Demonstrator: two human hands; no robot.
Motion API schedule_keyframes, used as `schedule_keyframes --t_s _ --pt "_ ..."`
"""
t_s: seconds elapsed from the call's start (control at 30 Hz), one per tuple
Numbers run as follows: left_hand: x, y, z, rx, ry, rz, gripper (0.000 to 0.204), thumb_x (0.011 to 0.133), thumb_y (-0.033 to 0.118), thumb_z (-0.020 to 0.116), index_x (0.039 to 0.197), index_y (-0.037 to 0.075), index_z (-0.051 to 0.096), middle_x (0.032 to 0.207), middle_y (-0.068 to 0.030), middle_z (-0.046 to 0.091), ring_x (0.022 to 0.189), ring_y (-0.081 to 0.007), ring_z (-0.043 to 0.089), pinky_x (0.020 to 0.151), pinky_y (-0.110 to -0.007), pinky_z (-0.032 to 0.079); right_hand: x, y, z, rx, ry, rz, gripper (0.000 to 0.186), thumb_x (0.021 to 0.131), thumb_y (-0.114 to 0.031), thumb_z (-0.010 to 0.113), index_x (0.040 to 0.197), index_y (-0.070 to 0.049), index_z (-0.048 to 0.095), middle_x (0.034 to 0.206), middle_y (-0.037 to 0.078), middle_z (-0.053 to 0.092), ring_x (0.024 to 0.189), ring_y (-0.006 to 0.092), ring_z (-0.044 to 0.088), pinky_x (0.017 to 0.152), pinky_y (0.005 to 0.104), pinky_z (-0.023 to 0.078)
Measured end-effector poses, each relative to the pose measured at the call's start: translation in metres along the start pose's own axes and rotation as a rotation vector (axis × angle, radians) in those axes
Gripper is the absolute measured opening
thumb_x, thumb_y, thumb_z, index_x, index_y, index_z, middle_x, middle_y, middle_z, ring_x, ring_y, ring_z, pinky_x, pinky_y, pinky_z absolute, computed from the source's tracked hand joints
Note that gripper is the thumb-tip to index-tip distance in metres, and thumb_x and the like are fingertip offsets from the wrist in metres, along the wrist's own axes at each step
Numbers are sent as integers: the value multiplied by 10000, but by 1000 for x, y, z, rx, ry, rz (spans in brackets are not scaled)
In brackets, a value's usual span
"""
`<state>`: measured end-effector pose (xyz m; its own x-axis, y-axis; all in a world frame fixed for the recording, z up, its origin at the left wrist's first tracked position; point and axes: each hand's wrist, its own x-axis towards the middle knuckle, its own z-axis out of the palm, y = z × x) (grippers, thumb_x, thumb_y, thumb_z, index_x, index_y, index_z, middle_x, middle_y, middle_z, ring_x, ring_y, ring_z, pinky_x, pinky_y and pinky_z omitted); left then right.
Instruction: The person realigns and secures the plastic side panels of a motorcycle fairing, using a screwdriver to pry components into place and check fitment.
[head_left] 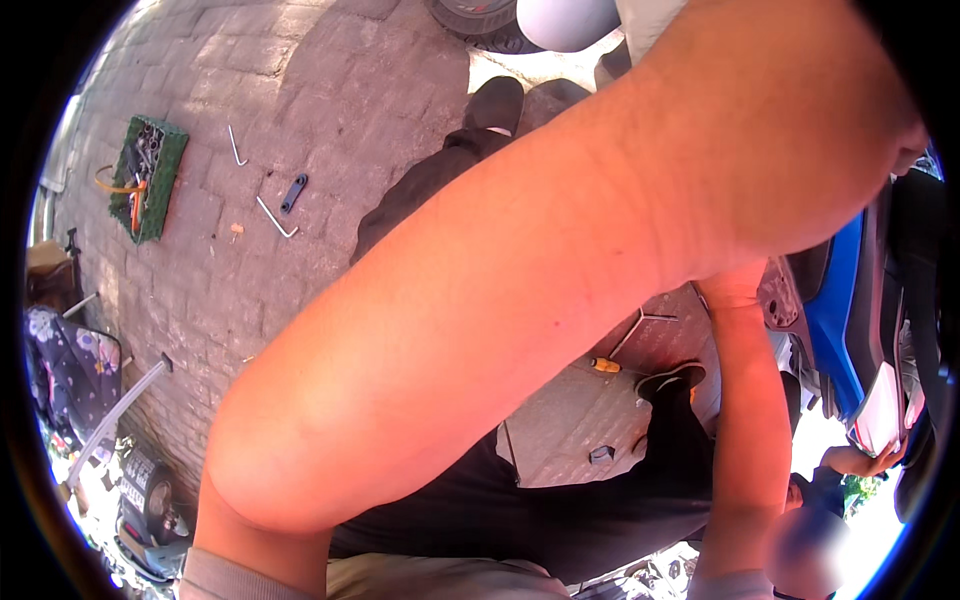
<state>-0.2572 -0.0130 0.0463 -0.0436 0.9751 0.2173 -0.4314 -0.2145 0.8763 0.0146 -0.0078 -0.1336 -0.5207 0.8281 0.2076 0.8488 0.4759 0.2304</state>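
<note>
My left forearm crosses the view diagonally to my left hand [870,140] at the upper right, beside a scooter with a blue panel [838,300]; its fingers are mostly hidden at the dark rim. My right hand [733,282] is partly behind that forearm, near a metal part [778,298] of the scooter, and its grip cannot be seen. Below, on the paving [560,410], lie a T-handle wrench [640,323] and a yellow-handled screwdriver [606,365].
At left are a green tool basket [160,175], hex keys [275,216], a dark flat tool [294,193], a floral cushion [75,370] and another scooter [145,500]. My legs rest on the paving. Another person [830,490] is at lower right, a hand at the scooter. A tyre stands at top.
</note>
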Motion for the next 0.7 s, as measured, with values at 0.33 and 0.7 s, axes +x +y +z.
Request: schedule_keyframes --t_s 0.33,0.7 --pt "-4 0 -6 -84 -6 -49 313 925 60 677 1220 5 587 1076 -51 600 1071 -126 557 960 -307 472 15 -4 -18 74 -133 173 1014 742 -560 946 1455 35 537 1182 180 760 1025 379 764 879 451 627" --pt "-1 5 2 -260 -4 -111 319 916 56 667 1219 5 581 1083 -54 591 1086 -127 545 967 -307 460 62 3 -77 625 -39 286 1048 846 -446 919 1668 -71 389 1438 246 622 1250 471 660 1052 503 566"
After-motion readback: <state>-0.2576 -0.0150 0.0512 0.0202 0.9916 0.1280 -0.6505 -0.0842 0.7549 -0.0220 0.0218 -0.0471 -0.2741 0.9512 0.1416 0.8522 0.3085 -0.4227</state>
